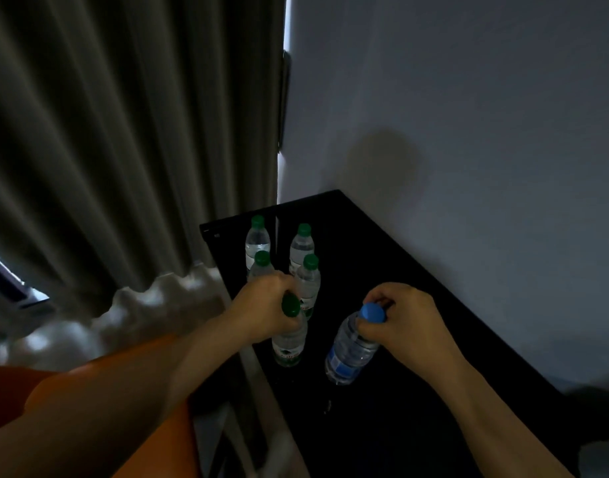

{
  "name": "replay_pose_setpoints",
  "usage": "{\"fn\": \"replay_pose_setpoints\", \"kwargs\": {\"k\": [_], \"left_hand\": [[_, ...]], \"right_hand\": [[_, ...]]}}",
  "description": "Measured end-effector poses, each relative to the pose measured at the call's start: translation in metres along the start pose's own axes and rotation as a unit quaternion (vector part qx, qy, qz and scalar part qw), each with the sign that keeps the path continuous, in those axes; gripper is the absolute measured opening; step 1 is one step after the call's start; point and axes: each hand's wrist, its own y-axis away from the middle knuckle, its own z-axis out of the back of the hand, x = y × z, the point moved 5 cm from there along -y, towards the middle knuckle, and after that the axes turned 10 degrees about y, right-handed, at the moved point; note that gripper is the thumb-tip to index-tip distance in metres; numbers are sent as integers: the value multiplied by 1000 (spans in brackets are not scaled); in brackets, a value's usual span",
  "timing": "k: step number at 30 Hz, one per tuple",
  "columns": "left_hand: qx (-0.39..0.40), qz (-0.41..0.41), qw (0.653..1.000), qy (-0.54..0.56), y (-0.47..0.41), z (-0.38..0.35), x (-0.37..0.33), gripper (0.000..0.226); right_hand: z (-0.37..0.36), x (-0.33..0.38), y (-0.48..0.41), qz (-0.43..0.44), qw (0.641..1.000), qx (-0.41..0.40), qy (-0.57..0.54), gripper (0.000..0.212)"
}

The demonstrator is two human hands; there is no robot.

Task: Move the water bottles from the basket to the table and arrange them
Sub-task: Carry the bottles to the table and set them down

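On the black table [416,391] several clear water bottles with green caps [303,246] stand upright in two short rows at the far end. My left hand [265,305] grips the neck of another green-capped bottle [289,343] at the near end of the left row; its base is at the table top. My right hand [403,319] holds a blue-capped bottle [351,353] by its neck, tilted, just to the right of the green one. The basket is not in view.
A grey curtain [123,150] hangs on the left, its hem bunched beside the table's left edge. A pale wall [468,132] runs along the table's right side. An orange surface [89,426] lies at the lower left under my forearm.
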Motion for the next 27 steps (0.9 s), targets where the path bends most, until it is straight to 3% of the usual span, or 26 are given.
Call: {"fn": "replay_pose_setpoints", "kwargs": {"k": [16, 27], "left_hand": [[107, -15, 993, -43, -66, -32, 35, 28], [117, -24, 993, -25, -75, -38, 44, 26]], "right_hand": [[-28, -27, -39, -86, 996, 13, -17, 18], [-38, -33, -55, -97, 995, 15, -8, 18]]}}
